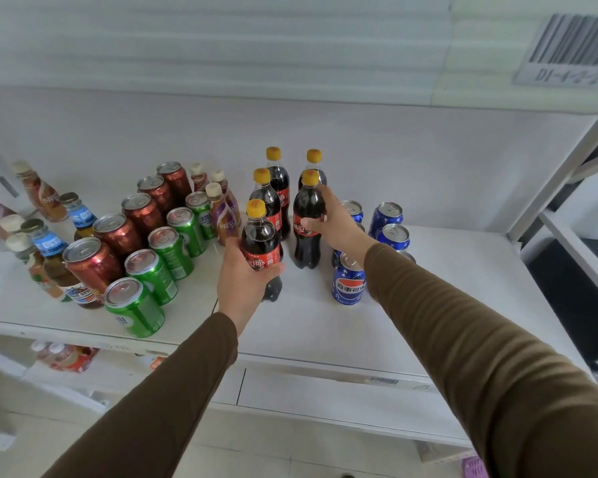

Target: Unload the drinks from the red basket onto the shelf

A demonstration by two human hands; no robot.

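We're gripping two cola bottles, both upright on the white shelf. Left hand is wrapping its fingers round the near cola bottle; right hand is curling round the right cola bottle. Both are holding dark liquid, with yellow caps on. Three more cola bottles are standing behind. Pepsi cans are sitting right, green cans and brown cans left. Red basket isn't showing.

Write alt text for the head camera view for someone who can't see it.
A person's left hand and right hand each grip a yellow-capped cola bottle, the front-left bottle and the front-right bottle, on a white shelf. Three more cola bottles stand behind, green cans and red cans left, blue cans right.
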